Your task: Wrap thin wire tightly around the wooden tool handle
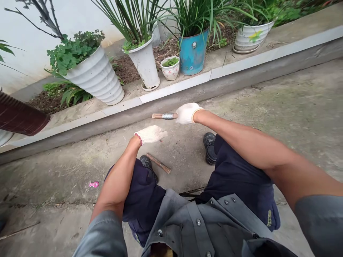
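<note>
My right hand point(187, 113), in a white knitted glove, is closed around one end of a short wooden stick point(157, 116). Silvery wire point(168, 116) is wound round the stick's middle in a thick coil. Nearer to me and to the left is my gloved left hand point(151, 135), its fingers pressed together. What they pinch, if anything, is too small to make out. A faint thin strand shows between the two hands. On the concrete beside my left shoe point(148, 166) lies a second wooden stick point(158, 163), with something thin wrapped near one end.
A low tiled ledge point(177, 82) runs across in front, bearing ribbed white pots point(96, 76), a small pot point(170, 73) and a blue bucket point(193, 51) of plants. A pink object point(93, 184) lies on the concrete at left. My right shoe point(209, 148) stands beneath my right arm.
</note>
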Demonstrator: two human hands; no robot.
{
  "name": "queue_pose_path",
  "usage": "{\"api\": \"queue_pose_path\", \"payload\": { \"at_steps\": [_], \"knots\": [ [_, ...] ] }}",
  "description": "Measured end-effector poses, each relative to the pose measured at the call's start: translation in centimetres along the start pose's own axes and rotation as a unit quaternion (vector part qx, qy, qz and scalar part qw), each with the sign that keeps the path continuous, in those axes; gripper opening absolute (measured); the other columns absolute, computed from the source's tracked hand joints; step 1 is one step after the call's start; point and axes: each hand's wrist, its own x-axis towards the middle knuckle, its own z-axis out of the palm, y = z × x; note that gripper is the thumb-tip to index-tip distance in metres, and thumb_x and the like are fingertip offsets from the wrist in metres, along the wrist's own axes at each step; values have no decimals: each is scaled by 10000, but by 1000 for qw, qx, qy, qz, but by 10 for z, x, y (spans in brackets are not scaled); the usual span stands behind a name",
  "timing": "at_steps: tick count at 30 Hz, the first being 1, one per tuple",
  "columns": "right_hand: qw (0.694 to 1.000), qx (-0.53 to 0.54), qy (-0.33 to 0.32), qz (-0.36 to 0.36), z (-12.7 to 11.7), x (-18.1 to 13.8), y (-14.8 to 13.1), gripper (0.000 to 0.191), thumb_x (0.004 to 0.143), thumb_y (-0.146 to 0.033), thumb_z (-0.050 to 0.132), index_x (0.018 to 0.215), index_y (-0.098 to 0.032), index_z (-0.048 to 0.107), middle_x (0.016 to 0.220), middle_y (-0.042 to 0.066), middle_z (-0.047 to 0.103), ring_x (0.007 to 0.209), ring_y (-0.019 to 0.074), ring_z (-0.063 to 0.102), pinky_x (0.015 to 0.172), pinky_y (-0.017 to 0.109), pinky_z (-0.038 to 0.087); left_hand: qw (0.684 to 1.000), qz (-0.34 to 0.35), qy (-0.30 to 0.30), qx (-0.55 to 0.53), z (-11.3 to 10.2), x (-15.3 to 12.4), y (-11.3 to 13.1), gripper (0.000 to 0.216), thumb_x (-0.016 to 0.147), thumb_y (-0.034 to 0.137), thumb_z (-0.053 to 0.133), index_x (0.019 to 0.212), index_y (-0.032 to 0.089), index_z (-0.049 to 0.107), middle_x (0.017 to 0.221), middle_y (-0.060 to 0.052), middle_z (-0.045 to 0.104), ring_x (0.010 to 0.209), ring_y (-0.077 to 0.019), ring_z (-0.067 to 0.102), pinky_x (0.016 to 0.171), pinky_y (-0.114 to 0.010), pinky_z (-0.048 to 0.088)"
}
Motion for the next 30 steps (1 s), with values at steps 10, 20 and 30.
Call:
{"api": "queue_pose_path", "payload": {
  "at_steps": [10, 20, 30],
  "knots": [
    [899, 331, -217, -185, -8, -40, 13, 422, 888, -563, 788, 972, -194, 602, 668, 5, 668, 530, 141, 625, 496, 228, 493, 997, 22, 68, -28, -6, 3, -18, 404, 973, 467, 513, 946, 182, 797, 875, -50, 734, 730, -191, 575, 677, -303, 411],
    [975, -10, -211, -71, 11, -22, -2, 291, 801, -430, 796, 852, -150, 734, 658, 68, 662, 625, 241, 697, 611, 341, 543, 993, 5, 61, 101, -2, 6, -7, 557, 1025, 510, 414, 813, 169, 800, 749, -107, 727, 669, -211, 591, 642, -341, 369],
    [999, -36, 19, -10, -7, -10, -4, 461, 975, -527, 595, 1190, -168, 789, 1137, 204, 779, 1058, 350, 757, 860, 390, 550, 999, 22, 40, -4, -1, 5, -13, 515, 998, 498, 443, 763, 204, 794, 850, -73, 784, 757, -217, 661, 752, -323, 461]
  ]
}}
